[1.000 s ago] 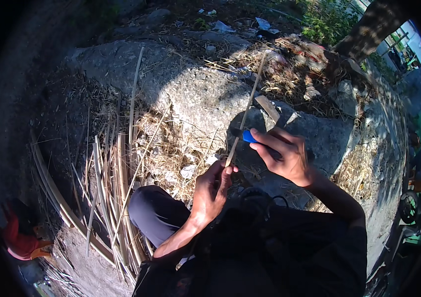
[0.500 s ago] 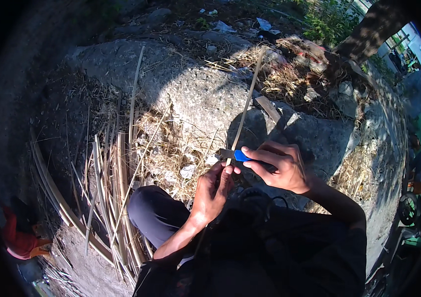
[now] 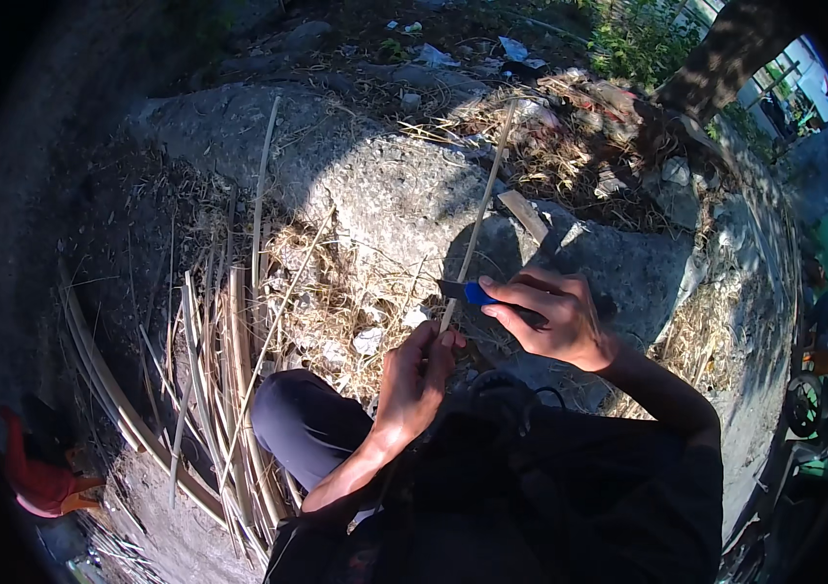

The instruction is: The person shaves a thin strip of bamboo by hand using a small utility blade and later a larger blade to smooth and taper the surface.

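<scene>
In my left hand [image 3: 411, 384], the near end of a long, thin bamboo strip [image 3: 480, 216] is pinched between thumb and fingers. The strip slants up and away from me, a little to the right. My right hand [image 3: 558, 319] is closed around the blue handle of a knife [image 3: 476, 293]. Its dark, short blade points left and lies across the strip, just above my left fingertips. Whether the edge bites into the strip cannot be seen.
Several bamboo strips [image 3: 239, 389] lie in a pile left of my knee [image 3: 302, 419]. Ahead is a rough concrete block [image 3: 395, 185] with dry straw [image 3: 297, 302] before it. A wood piece [image 3: 524, 215] rests there. A person in red [image 3: 39, 472] is at the far left.
The knife and my right hand have moved slightly up along the strip, away from my left fingers. My left hand keeps its pinch and has barely shifted.
</scene>
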A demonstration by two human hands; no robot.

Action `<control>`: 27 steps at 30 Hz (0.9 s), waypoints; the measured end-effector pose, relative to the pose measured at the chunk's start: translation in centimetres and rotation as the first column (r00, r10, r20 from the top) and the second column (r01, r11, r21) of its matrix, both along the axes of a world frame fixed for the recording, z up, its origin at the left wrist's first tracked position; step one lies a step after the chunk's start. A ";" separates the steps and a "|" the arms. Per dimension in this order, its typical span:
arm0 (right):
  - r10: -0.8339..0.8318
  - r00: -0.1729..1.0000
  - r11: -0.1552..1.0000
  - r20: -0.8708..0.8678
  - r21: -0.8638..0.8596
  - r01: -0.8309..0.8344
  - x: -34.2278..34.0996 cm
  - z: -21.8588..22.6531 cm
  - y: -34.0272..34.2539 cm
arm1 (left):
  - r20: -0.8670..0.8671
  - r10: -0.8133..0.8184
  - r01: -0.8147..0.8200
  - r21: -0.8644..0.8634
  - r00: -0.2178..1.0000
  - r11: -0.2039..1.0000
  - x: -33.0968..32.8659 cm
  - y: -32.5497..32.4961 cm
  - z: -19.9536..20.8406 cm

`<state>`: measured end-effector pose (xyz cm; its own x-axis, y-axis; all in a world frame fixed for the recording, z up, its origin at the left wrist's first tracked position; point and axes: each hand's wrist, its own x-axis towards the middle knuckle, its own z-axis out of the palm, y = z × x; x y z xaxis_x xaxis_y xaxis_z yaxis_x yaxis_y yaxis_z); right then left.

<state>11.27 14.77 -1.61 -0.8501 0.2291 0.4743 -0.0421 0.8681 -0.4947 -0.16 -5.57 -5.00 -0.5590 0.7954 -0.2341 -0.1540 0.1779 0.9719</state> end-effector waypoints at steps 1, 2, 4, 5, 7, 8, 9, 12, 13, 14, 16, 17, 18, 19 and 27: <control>-0.033 0.999 0.999 -0.034 -0.006 0.033 -0.3 -0.2 0.9 | -0.018 -0.007 0.006 -0.012 1.000 1.000 0.0 0.0 0.2; -0.065 0.995 0.998 -0.070 -0.009 0.065 -0.6 -0.2 1.8 | -0.037 -0.012 0.011 -0.020 0.999 1.000 0.0 0.2 0.5; -0.053 0.997 0.997 -0.051 -0.050 0.050 -0.6 0.1 1.4 | -0.033 -0.008 0.008 -0.017 0.999 1.000 0.2 0.0 0.4; -0.027 0.999 0.999 -0.038 -0.037 0.025 -0.3 -0.1 0.9 | -0.030 -0.006 0.005 -0.019 1.000 1.000 0.2 -0.1 0.1; 0.004 1.000 1.000 -0.005 -0.025 -0.004 -0.3 -0.3 1.2 | -0.055 0.000 -0.001 -0.008 0.998 1.000 0.2 0.0 -0.4; 0.012 1.000 1.000 -0.015 -0.019 -0.012 -0.5 0.1 1.7 | -0.074 0.011 -0.011 -0.001 0.997 1.000 0.2 0.0 -0.5; 0.014 1.000 1.000 -0.008 -0.025 -0.014 -0.6 0.3 1.8 | -0.078 0.008 -0.008 0.001 0.997 1.000 0.2 0.0 -0.3; 0.001 1.000 1.000 -0.028 0.011 0.000 -1.0 0.5 2.3 | -0.171 -0.003 -0.001 -0.027 0.985 1.000 -0.2 0.1 -0.2; -0.011 0.999 0.999 -0.047 0.050 0.014 -1.1 0.3 2.7 | -0.183 -0.006 -0.002 -0.040 0.983 0.999 -0.1 0.2 -0.5; -0.081 0.997 0.996 0.011 0.024 0.081 -0.8 0.0 3.8 | -0.194 -0.008 -0.002 -0.051 0.981 0.999 0.0 0.1 -0.6; -0.171 0.973 0.981 -0.158 0.071 0.183 -1.1 0.2 7.9 | -0.125 -0.057 0.044 -0.103 0.990 0.994 0.6 -0.4 -0.1; -0.240 0.962 0.969 -0.128 0.027 0.245 -0.8 0.7 9.5 | -0.238 -0.067 0.057 -0.049 0.969 0.997 1.0 -0.6 -0.8; -0.305 0.947 0.952 -0.098 -0.019 0.304 -0.7 1.3 10.3 | -0.350 -0.068 0.073 0.002 0.934 0.997 1.2 -0.7 -1.1; -0.297 0.948 0.955 -0.117 -0.040 0.294 -0.5 1.7 10.1 | -0.323 -0.070 0.068 -0.015 0.944 0.998 1.3 -0.8 -0.8; 0.054 0.998 0.996 -0.044 -0.064 -0.057 -0.4 0.3 1.2 | -0.125 -0.050 0.044 -0.056 0.991 0.997 -0.3 -0.7 0.4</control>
